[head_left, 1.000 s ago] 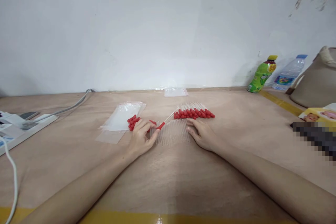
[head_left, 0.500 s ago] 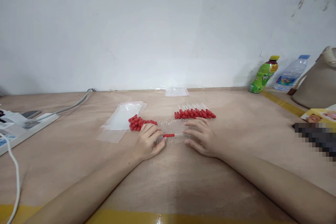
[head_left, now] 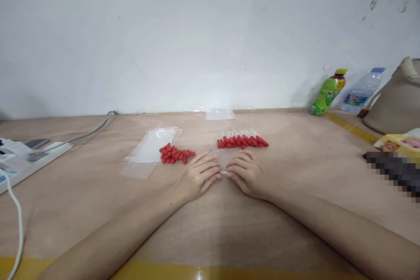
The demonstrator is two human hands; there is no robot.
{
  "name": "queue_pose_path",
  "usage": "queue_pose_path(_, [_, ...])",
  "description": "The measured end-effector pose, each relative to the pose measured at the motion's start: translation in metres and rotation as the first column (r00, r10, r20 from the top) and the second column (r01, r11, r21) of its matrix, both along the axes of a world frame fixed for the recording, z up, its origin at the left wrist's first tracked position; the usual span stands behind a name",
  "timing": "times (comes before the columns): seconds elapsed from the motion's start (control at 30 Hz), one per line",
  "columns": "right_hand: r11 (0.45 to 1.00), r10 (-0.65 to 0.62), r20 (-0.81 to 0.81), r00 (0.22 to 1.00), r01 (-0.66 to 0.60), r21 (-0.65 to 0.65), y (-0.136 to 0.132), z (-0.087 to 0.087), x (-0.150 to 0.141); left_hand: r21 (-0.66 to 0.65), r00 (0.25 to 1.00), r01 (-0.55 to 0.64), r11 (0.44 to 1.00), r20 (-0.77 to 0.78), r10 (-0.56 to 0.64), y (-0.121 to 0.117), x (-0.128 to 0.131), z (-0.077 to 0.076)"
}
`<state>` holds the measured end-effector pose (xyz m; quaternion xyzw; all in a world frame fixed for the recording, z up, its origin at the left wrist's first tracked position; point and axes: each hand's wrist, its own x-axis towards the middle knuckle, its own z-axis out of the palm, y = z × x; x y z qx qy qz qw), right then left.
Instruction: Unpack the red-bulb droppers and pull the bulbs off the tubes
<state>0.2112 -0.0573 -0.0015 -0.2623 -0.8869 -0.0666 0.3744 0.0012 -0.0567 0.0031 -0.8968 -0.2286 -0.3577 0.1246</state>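
Bridging the narrow gap between the hands, a thin clear tube (head_left: 223, 173) lies crosswise, its red end mostly hidden in the closed fingers of the left hand (head_left: 199, 176); the right hand (head_left: 245, 173) pinches its other end. Just beyond, at 12 o'clock, more tubes (head_left: 225, 156) lie on the surface (head_left: 210, 227). Loose red bulbs (head_left: 177, 154) sit at 10 o'clock, red-capped tubes (head_left: 243, 141) at 1, a green bottle (head_left: 327, 94) at 2.

Soft, even indoor light falls on a pale wall (head_left: 197, 43) and brown table (head_left: 183, 232). A faint shadow darkens the table's near middle; yellow tape (head_left: 157, 270) catches a small glare. Wide-angle stretching tilts the green bottle (head_left: 328, 93); a dark object (head_left: 393, 173) at right is pixelated.
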Motion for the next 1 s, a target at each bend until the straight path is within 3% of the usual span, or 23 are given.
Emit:
queue_pose_path(0.2, [1.000, -0.007, 0.012, 1.000, 0.007, 0.005, -0.002, -0.003, -0.006, 0.032, 0.999, 0.044, 0.998, 0.002, -0.044, -0.004, 0.002, 0.002])
queue_pose_path(0.4, [0.994, 0.088, -0.046, 0.995, -0.085, 0.073, -0.001, -0.008, -0.006, 0.025, 0.997, 0.018, 1.000, -0.077, -0.016, -0.009, 0.003, 0.008])
queue_pose_path(1.0, [0.971, 0.150, 0.034, 0.988, -0.154, 0.181, -0.006, -0.002, 0.003, -0.007, 0.987, 0.002, 1.000, -0.161, -0.003, -0.014, 0.002, 0.012])
